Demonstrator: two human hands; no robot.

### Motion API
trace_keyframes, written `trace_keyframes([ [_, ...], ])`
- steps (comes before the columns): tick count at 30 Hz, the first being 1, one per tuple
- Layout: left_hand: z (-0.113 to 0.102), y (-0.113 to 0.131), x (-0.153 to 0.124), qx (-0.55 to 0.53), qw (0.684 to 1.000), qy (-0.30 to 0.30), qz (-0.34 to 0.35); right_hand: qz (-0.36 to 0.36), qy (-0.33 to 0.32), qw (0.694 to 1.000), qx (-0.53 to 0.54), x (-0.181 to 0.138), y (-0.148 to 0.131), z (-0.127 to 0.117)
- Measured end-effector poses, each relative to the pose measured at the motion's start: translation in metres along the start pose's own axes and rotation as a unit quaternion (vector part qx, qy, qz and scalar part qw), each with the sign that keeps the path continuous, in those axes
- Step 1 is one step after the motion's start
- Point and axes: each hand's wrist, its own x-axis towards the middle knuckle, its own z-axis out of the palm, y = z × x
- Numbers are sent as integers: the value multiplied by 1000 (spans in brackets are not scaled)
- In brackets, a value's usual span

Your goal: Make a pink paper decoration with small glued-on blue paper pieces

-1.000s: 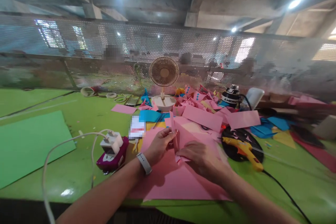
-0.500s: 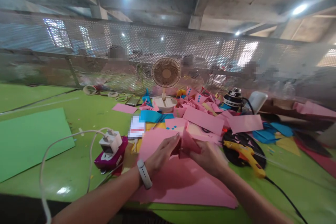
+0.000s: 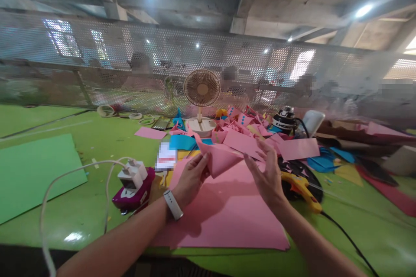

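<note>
My left hand point(image 3: 192, 177), with a white band at its wrist, pinches a folded piece of pink paper point(image 3: 222, 159) by its left side. The piece flares into a cone-like shape, held above a stack of pink sheets point(image 3: 234, 220). My right hand point(image 3: 266, 173) is raised to the right of the piece with fingers spread and nothing in them. A gap shows between its fingertips and the folded paper. Right beside this hand, a yellow hot glue gun point(image 3: 302, 190) lies on a round black plate point(image 3: 316, 177).
A small fan point(image 3: 202, 88) stands behind a heap of pink paper pieces point(image 3: 240, 140). On the left are a purple power strip point(image 3: 134, 194) with white chargers point(image 3: 132, 176), a trailing white cable point(image 3: 65, 173) and a green sheet point(image 3: 35, 173). A perforated screen point(image 3: 156, 47) backs the table.
My right hand has let go of the folded pink paper and opened to the right. My left hand keeps its hold, and the piece has opened out and turned. The view has shifted slightly.
</note>
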Motion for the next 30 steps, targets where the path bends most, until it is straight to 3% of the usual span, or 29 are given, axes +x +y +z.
trace_keyframes([
  [1, 0, 1, 1, -20, 1000, 17, 6, 31, -6, 999, 43, 1, 2, 1],
  [3, 1, 2, 2, -44, 998, 34, 8, 117, -92, 979, 137, -1, 2, 5],
  [5, 2, 1, 1, -54, 998, 26, 3, 186, -187, 940, 216, -4, 1, 11],
  [7, 2, 0, -1, -55, 998, -1, -8, 212, -219, 915, 266, -7, 1, 17],
  [11, 2, -2, -4, -40, 998, -30, -41, 224, -193, 901, 317, -8, 3, 22],
  [16, -2, -4, -1, -54, 997, -6, -48, 236, -183, 884, 359, -7, 5, 21],
  [23, -1, -4, 0, -44, 998, -6, -42, 245, -150, 892, 348, -10, 11, 24],
  [30, 0, -3, -1, -24, 999, -10, -38, 259, -154, 881, 364, -11, 12, 24],
])
